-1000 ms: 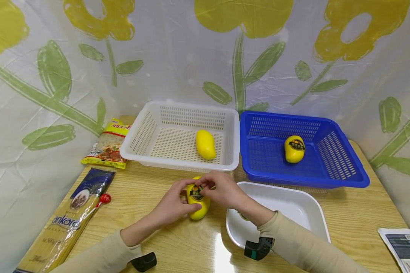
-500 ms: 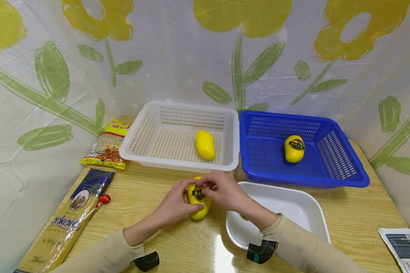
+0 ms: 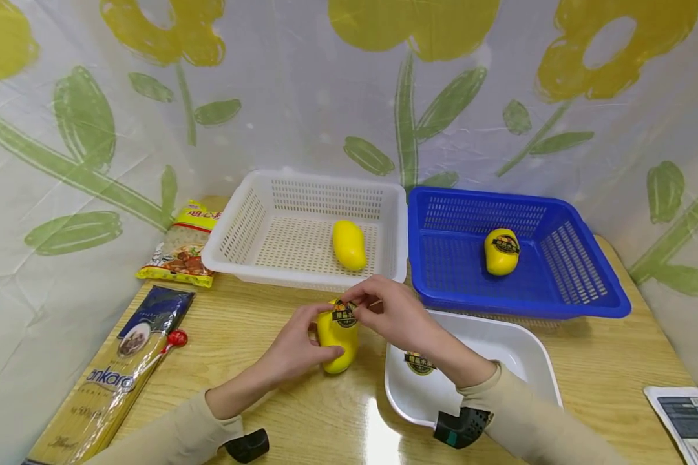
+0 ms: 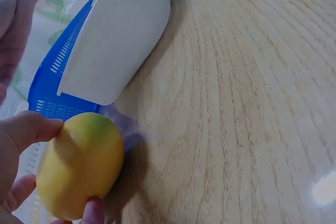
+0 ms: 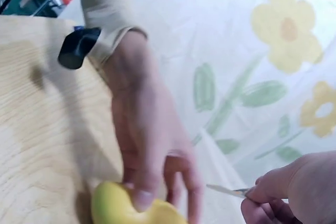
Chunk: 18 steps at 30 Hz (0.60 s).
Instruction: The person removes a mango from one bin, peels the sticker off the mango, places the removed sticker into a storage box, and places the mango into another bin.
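A yellow mango (image 3: 337, 349) rests on the wooden table, gripped by my left hand (image 3: 293, 345) with the thumb on its near side and fingers at its far side. My right hand (image 3: 398, 318) pinches the edge of a black and gold sticker (image 3: 344, 315) between thumb and finger. In the right wrist view the sticker (image 5: 230, 190) is seen edge-on, held apart from the mango (image 5: 118, 208). The left wrist view shows the mango (image 4: 81, 166) with a greenish end, between thumb and fingers.
Behind stand a white basket (image 3: 302, 279) and a blue basket (image 3: 500, 310), each holding one mango. Another sticker (image 3: 420, 363) lies in the white tray (image 3: 518, 358). At left are a pasta pack (image 3: 110, 381), a red lollipop (image 3: 177, 338) and a food bag (image 3: 183, 248).
My right hand has moved slightly up and right, and the sticker has come away from the mango with it. The left hand keeps its grip in nearly the same place.
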Available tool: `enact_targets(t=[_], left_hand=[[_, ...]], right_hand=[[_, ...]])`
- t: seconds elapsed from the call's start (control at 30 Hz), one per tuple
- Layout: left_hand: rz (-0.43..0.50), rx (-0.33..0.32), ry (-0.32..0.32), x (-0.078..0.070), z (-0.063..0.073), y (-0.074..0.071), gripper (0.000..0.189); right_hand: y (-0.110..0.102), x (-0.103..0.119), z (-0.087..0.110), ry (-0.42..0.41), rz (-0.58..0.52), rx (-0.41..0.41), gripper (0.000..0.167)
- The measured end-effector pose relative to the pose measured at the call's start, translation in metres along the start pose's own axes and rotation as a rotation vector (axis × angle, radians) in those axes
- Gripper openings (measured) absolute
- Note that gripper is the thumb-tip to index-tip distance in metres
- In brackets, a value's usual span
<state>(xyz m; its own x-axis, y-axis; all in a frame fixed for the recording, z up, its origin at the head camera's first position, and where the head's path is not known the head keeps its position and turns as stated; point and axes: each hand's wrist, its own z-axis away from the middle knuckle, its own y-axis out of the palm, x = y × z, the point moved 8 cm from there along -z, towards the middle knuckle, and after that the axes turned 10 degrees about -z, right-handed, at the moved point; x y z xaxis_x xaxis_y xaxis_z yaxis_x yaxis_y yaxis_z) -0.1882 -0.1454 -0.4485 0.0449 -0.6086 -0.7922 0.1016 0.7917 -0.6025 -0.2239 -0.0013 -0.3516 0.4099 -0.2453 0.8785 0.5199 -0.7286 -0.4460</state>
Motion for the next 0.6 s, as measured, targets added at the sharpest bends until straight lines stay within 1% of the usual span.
enact_targets(t=[0.1, 0.2, 0.4, 0.6], left_hand=[[0.012, 0.006, 0.016, -0.001, 0.0, -0.001, 0.067], [0.015, 0.011, 0.024, -0.001, 0.0, 0.0, 0.067], [0.022, 0.017, 0.01, 0.001, 0.0, 0.001, 0.068], [0.06, 0.032, -0.019, 0.004, 0.0, 0.003, 0.068]], right_hand=[[-0.012, 0.003, 0.006, 0.022, -0.049, -0.005, 0.02], [-0.025, -0.001, 0.015, 0.064, -0.072, -0.013, 0.02], [-0.049, -0.022, 0.041, 0.175, -0.078, -0.026, 0.022], [-0.075, -0.042, 0.073, 0.26, -0.147, -0.072, 0.024]])
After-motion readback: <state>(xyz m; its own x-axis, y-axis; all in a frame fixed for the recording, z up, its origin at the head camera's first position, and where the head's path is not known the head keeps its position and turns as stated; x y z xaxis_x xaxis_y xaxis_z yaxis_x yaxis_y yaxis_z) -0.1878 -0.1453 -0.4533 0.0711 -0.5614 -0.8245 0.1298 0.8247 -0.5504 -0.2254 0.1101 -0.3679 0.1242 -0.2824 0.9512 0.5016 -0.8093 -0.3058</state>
